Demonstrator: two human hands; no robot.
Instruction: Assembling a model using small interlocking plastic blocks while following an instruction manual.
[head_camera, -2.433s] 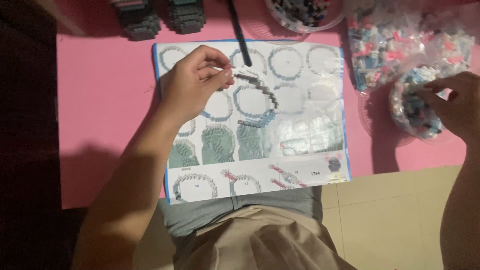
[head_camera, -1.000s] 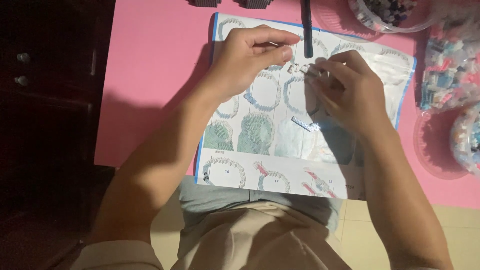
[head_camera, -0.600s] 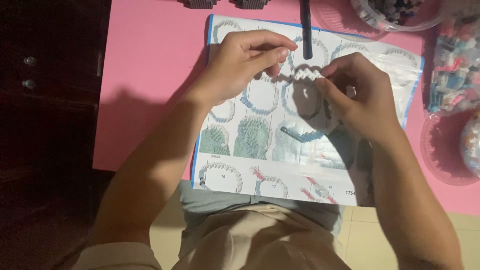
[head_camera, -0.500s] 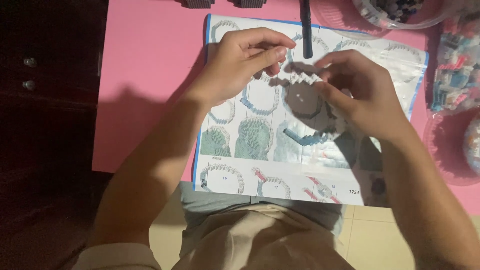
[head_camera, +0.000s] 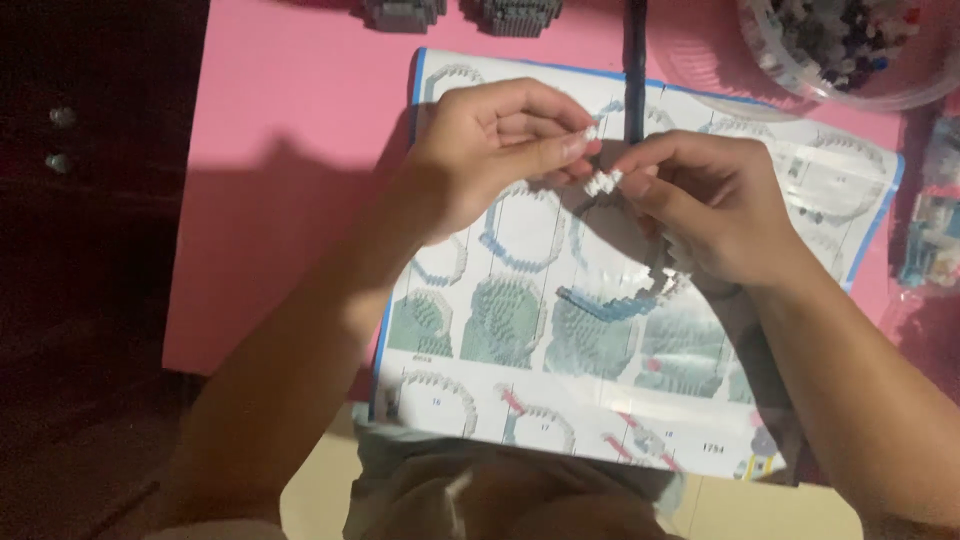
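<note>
My left hand and my right hand meet above a glossy instruction sheet printed with ring-shaped building steps. Between their fingertips they pinch a small curved strip of tiny white and grey bricks. The left thumb and forefinger hold one end, the right fingers hold the other. A curved arc of blue and white small bricks lies on the sheet just below my right hand, partly hidden by the palm.
The sheet lies on a pink table. A clear tub of loose small bricks stands at the back right. A black stick-like tool lies across the sheet's top edge. Two dark brick assemblies sit at the far edge, plastic bags at right.
My right hand came over from the bags at the right and joined the left hand over the sheet. Both hands now pinch the small brick strip; the view has shifted right.
</note>
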